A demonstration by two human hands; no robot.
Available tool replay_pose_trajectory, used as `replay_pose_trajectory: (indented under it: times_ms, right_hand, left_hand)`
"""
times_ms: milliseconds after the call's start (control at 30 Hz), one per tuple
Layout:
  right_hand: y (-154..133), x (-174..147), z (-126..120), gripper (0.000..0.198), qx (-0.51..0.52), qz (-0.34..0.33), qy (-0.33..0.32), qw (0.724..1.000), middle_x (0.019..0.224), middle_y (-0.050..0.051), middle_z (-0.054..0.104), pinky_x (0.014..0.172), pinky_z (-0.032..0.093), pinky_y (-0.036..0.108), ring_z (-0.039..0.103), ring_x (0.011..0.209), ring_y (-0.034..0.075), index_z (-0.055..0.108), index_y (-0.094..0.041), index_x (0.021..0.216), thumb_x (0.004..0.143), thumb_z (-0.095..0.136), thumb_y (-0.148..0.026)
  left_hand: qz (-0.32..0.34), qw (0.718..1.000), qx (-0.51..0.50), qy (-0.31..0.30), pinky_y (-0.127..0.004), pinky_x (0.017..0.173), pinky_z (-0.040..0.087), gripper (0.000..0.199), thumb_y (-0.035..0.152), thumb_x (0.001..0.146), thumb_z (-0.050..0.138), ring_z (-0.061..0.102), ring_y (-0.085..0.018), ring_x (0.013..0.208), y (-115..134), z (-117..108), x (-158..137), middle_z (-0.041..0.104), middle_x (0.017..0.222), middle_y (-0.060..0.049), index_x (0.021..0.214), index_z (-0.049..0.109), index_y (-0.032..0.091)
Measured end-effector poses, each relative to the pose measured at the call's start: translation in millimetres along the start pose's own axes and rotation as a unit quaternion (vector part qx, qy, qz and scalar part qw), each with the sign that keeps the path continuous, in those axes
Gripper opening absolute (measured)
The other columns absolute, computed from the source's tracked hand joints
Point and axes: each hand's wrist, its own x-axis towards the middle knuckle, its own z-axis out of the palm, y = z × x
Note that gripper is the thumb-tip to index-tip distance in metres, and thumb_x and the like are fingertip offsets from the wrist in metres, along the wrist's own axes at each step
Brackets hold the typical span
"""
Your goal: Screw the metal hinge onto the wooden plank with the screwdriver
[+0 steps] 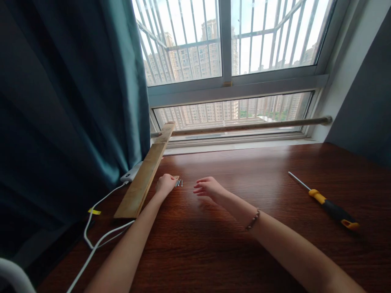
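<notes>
My left hand [165, 184] is closed at the left side of the dark wood table, its fingertips pressed on a small pale flat piece [176, 177] whose kind I cannot make out. Several small metal screws [179, 183] lie just beside those fingertips. To the right of the screws, my right hand [209, 188] hovers with its fingers stretched out and nothing in them. A yellow-and-black screwdriver [324, 200] lies far to the right, its shaft pointing toward the window.
A long wooden board [141, 181] slopes from the table up to a rail [250, 127] at the window. A white power strip [130, 174] and white cables [100, 240] sit at the left, below a blue curtain [122, 81]. The tabletop [244, 162] reaches the sill.
</notes>
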Motion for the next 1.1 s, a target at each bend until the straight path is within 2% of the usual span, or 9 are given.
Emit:
replay_pose_trajectory:
  times_ms: [67, 133, 267, 367, 500, 767, 933, 1100]
  right_hand:
    - [7, 28, 23, 0.024, 0.023, -0.003, 0.008, 1.000, 0.084, 0.008, 0.062, 0.046, 0.047, 0.020, 0.061, 0.053, 0.010, 0.054, -0.010, 0.097, 0.074, 0.047, -0.006]
    - [18, 48, 36, 0.028, 0.038, -0.005, 0.015, 0.999, 0.085, 0.007, 0.062, 0.040, 0.045, 0.018, 0.059, 0.048, 0.009, 0.052, -0.010, 0.102, 0.075, 0.046, -0.006]
    - [41, 65, 39, 0.033, 0.056, -0.018, 0.016, 0.998, 0.084, 0.006, 0.061, 0.036, 0.044, 0.016, 0.057, 0.043, 0.007, 0.048, -0.011, 0.109, 0.078, 0.043, -0.008]
    - [50, 65, 33, 0.034, 0.064, -0.025, 0.000, 0.998, 0.083, 0.005, 0.060, 0.037, 0.045, 0.017, 0.058, 0.042, 0.007, 0.046, -0.010, 0.112, 0.079, 0.041, -0.009]
    - [47, 61, 30, 0.034, 0.071, -0.025, -0.041, 0.996, 0.086, 0.006, 0.057, 0.033, 0.041, 0.017, 0.059, 0.041, 0.009, 0.044, -0.010, 0.111, 0.077, 0.043, -0.008]
    - [40, 53, 24, 0.017, 0.109, -0.044, -0.145, 0.982, 0.087, 0.005, 0.058, 0.035, 0.035, 0.015, 0.067, 0.063, 0.018, 0.048, -0.014, 0.084, 0.067, 0.053, -0.011]
    - [40, 54, 20, 0.016, 0.126, -0.051, -0.163, 0.977, 0.082, 0.005, 0.059, 0.038, 0.035, 0.015, 0.068, 0.069, 0.020, 0.048, -0.014, 0.080, 0.065, 0.054, -0.012]
    - [44, 57, 21, 0.021, 0.137, -0.039, -0.149, 0.979, 0.084, 0.005, 0.059, 0.038, 0.036, 0.016, 0.068, 0.062, 0.018, 0.046, -0.014, 0.084, 0.065, 0.052, -0.009]
  left_hand:
    - [0.013, 1.000, 0.003, -0.006, -0.026, 0.056, 0.039, 0.022, 0.031, 0.069, 0.052, 0.063, -0.024, 0.072, 1, -1, -2, 0.069, 0.073, -0.010, 0.063, 0.070, 0.020]
    - [0.019, 1.000, 0.005, -0.013, -0.026, 0.056, 0.038, 0.024, 0.030, 0.070, 0.051, 0.062, -0.023, 0.069, 2, 0, -2, 0.068, 0.066, -0.009, 0.057, 0.069, 0.020]
    - [0.018, 0.999, -0.015, -0.033, -0.025, 0.057, 0.038, 0.023, 0.027, 0.069, 0.051, 0.062, -0.021, 0.066, 1, 5, 1, 0.068, 0.060, -0.007, 0.056, 0.068, 0.020]
    - [0.017, 0.998, -0.041, -0.034, -0.024, 0.056, 0.037, 0.020, 0.025, 0.067, 0.053, 0.061, -0.020, 0.066, -1, 9, 5, 0.068, 0.060, -0.006, 0.058, 0.069, 0.019]
    - [0.007, 0.998, -0.056, -0.032, -0.024, 0.055, 0.036, 0.015, 0.026, 0.063, 0.058, 0.061, -0.020, 0.067, -4, 12, 8, 0.068, 0.061, -0.006, 0.060, 0.070, 0.017]
    - [0.030, 0.991, -0.113, -0.067, -0.022, 0.050, 0.037, 0.018, 0.029, 0.065, 0.059, 0.060, -0.015, 0.059, 2, 27, 8, 0.066, 0.057, -0.002, 0.070, 0.072, 0.017]
    - [0.034, 0.980, -0.188, -0.055, -0.022, 0.049, 0.038, 0.024, 0.034, 0.069, 0.060, 0.059, -0.015, 0.055, 4, 43, 8, 0.066, 0.058, -0.005, 0.070, 0.070, 0.013]
    - [0.031, 0.958, -0.279, -0.057, -0.022, 0.045, 0.036, 0.025, 0.035, 0.066, 0.064, 0.055, -0.014, 0.049, 4, 54, 9, 0.064, 0.055, -0.006, 0.063, 0.067, 0.010]
